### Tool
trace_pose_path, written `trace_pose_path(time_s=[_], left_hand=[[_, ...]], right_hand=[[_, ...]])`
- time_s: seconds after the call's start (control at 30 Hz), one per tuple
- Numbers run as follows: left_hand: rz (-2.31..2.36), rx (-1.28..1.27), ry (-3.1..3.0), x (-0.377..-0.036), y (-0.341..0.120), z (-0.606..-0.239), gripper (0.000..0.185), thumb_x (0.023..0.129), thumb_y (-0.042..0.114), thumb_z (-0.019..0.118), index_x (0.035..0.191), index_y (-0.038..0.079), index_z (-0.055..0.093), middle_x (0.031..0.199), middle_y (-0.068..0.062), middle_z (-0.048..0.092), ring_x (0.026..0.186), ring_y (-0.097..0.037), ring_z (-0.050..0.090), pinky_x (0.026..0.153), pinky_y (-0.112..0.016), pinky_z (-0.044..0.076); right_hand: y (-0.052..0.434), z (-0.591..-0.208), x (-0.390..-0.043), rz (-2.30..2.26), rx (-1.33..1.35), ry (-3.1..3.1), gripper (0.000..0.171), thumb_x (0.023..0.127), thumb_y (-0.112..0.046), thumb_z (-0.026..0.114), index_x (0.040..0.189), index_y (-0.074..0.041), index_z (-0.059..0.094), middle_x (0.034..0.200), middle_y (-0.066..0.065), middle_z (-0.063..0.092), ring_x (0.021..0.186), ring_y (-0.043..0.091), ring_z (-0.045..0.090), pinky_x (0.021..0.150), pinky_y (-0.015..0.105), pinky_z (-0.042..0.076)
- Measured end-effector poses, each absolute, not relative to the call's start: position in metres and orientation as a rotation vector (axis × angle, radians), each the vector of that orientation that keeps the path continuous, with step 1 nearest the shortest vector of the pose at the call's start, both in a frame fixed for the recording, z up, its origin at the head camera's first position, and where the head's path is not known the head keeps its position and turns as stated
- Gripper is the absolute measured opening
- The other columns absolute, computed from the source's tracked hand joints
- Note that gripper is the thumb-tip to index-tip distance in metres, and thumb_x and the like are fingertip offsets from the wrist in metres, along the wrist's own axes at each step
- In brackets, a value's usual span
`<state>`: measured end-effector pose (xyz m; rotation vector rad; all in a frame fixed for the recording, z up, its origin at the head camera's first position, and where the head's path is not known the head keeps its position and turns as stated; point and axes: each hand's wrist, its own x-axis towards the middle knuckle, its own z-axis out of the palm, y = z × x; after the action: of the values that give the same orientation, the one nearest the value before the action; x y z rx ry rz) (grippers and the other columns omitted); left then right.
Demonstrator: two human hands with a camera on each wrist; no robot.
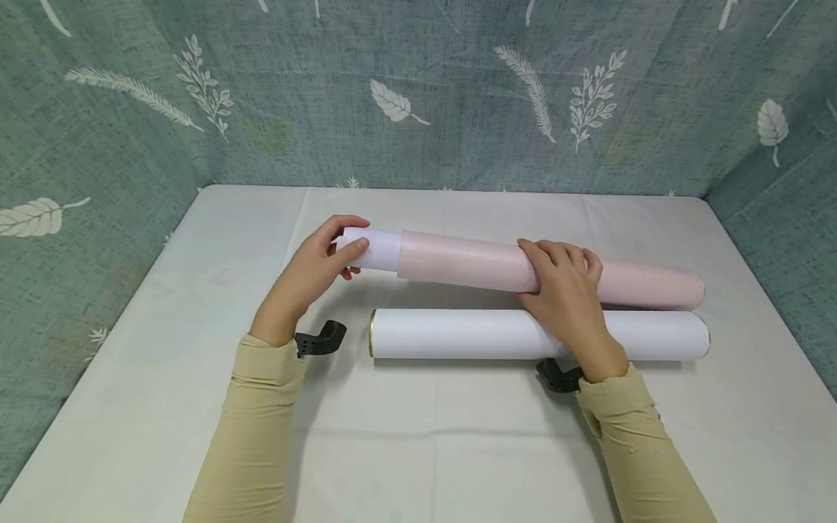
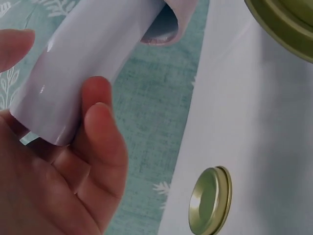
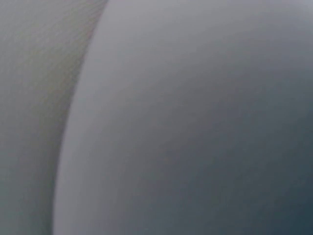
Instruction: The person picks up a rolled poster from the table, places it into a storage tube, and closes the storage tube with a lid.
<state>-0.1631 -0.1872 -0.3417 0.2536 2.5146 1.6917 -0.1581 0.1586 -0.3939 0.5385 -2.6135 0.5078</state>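
My left hand (image 1: 304,272) holds the end of a glossy white paper roll (image 1: 382,248) between thumb and fingers. In the left wrist view, the fingers curl under the white paper roll (image 2: 83,63). Its other end sits inside the open mouth of a pale pink tube (image 1: 458,260), whose rim (image 2: 183,17) shows there too. With fingers over the top and thumb at the near side, my right hand (image 1: 565,290) grips the pink tube around its middle. The right wrist view is blurred by a pale curved surface (image 3: 146,98) close to the lens.
A white tube (image 1: 451,334) with gold-rimmed ends lies on the white-covered table (image 1: 392,465), just in front of the pink one, partly under my right wrist. A loose gold lid (image 2: 210,200) appears in the left wrist view. Leaf-patterned green cloth (image 1: 445,109) stands behind.
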Motion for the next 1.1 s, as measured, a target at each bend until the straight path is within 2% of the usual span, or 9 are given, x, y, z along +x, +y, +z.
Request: trace_pose_path(time_s=[0.17,0.27,0.57,0.8,1.1], left_hand=[[1.636,0.29,2.503,-0.154,-0.176,-0.327,0.042,0.087,0.021,0.059,0.125,0.011,0.044,0.107,-0.008,0.049,0.082,-0.032,0.055,0.072,-0.038,0.046],[1.609,0.285,2.502,-0.151,-0.171,-0.323,0.042,0.086,0.018,0.06,0.125,0.011,0.044,0.103,-0.01,0.051,0.082,-0.03,0.055,0.074,-0.04,0.045],[1.649,0.207,2.497,-0.159,-0.177,-0.336,0.044,0.084,0.026,0.063,0.123,0.016,0.046,0.118,-0.003,0.041,0.085,-0.023,0.054,0.074,-0.038,0.047],[1.842,0.224,2.31,-0.166,-0.192,-0.351,0.045,0.088,0.031,0.056,0.129,0.02,0.04,0.124,-0.004,0.039,0.093,-0.029,0.054,0.077,-0.036,0.047],[1.865,0.297,2.182,-0.161,-0.196,-0.342,0.047,0.088,0.027,0.056,0.129,0.011,0.04,0.123,-0.009,0.042,0.098,-0.031,0.055,0.08,-0.036,0.046]], right_hand=[[0.159,-0.394,-0.158,0.508,0.54,-2.611,0.07,0.063,-0.019,0.08,0.126,-0.017,0.049,0.117,0.007,0.05,0.109,0.03,0.038,0.093,0.054,0.014],[0.159,-0.394,-0.159,0.509,0.541,-2.611,0.07,0.063,-0.019,0.08,0.126,-0.017,0.049,0.117,0.007,0.05,0.109,0.03,0.038,0.093,0.054,0.014],[0.159,-0.395,-0.159,0.501,0.538,-2.618,0.069,0.063,-0.019,0.079,0.126,-0.017,0.049,0.117,0.007,0.05,0.109,0.03,0.038,0.093,0.054,0.014],[0.158,-0.395,-0.159,0.493,0.541,-2.609,0.069,0.063,-0.018,0.079,0.125,-0.017,0.05,0.116,0.006,0.051,0.109,0.03,0.039,0.093,0.054,0.015],[0.158,-0.394,-0.159,0.501,0.541,-2.624,0.07,0.064,-0.02,0.079,0.127,-0.017,0.048,0.118,0.007,0.05,0.11,0.03,0.038,0.093,0.054,0.014]])
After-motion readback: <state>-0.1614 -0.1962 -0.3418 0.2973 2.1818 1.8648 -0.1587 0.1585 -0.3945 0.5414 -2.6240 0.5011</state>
